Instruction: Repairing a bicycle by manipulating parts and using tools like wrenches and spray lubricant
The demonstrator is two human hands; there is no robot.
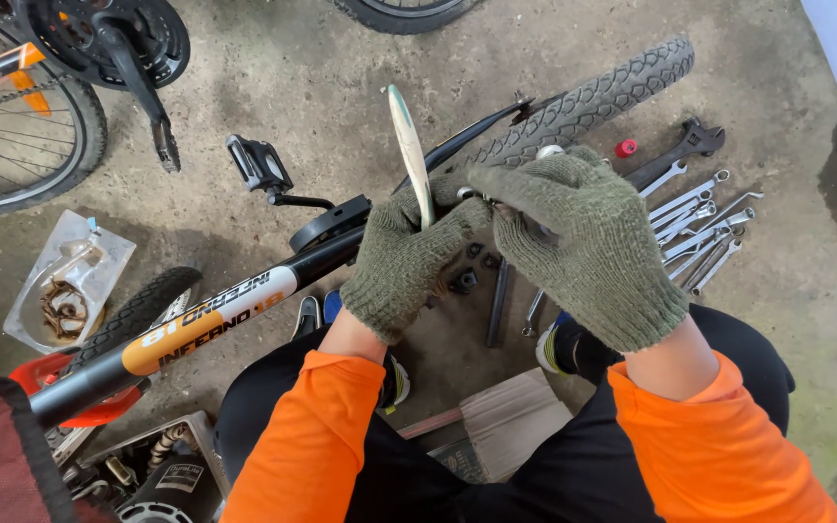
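Note:
Both my hands wear olive knit gloves. My left hand (407,263) is closed around a long pale handle (409,150) that sticks up and away from me. My right hand (583,242) is bent over, fingers curled at the top of that grip, near a small metal part by the rear tyre (593,97). A small bicycle lies upside down under my hands, with a black and orange frame tube (205,315), a black pedal (257,163) and a chainring cover (326,225). What my right fingers pinch is hidden by the glove.
Several spanners (695,218), an adjustable wrench (685,147) and a red cap (626,148) lie on the concrete at right. A clear bag with a rusty chain (65,295) sits left. Another bicycle's wheel and crank (99,48) are top left. A wooden block (511,421) lies between my legs.

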